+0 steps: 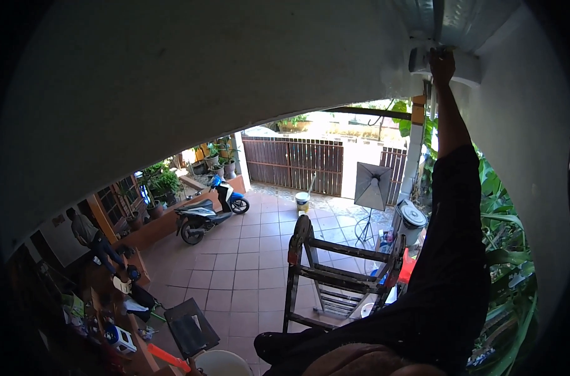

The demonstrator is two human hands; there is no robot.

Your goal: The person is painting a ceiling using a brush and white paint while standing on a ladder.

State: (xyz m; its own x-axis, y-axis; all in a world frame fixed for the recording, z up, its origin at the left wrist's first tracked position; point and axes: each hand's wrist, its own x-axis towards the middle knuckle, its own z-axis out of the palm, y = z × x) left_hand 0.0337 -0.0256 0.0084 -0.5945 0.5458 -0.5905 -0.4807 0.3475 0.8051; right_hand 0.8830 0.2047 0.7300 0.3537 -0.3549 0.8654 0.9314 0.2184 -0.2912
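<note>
My right arm reaches up in a dark sleeve, and my right hand (443, 67) is closed against a pale ledge (465, 70) where wall and ceiling meet. Whatever its fingers hold is too small and shaded to name. Just left of the hand is a dark, rounded end of something (414, 61). At the lower edge, an orange bar (167, 358) lies beside a pale bucket (225, 361). A small dark patch at the bar's end may be part of my left hand; its fingers cannot be made out.
Below me stands a paint-spattered folding ladder (348, 247). A scooter (210, 213), a paint bucket (302, 200) and a softbox lamp (373, 186) stand on the tiles before a brown gate (294, 164). Another person (90, 235) is at the left. Plants (504, 250) crowd the right wall.
</note>
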